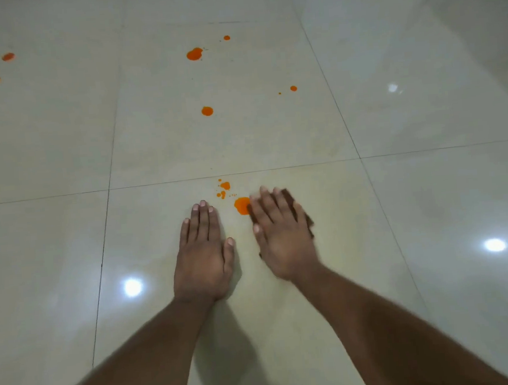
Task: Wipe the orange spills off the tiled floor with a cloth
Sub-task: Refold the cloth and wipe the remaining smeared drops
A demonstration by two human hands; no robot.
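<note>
Right hand (280,235) flat, fingers straight, pressing cloth (296,210) at frame centre, touching nearest spill (241,206). Left hand (202,251) flat on floor (60,146) — bracing. Cloth looks soft, light — best driven by palm pressure.

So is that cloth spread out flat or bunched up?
Cannot tell for sure. The brown cloth lies mostly hidden under the right hand, which presses it flat on the floor; only its edges show.

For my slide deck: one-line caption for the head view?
Right hand presses a brown cloth beside an orange spill; left hand rests flat on the tiled floor.
</note>
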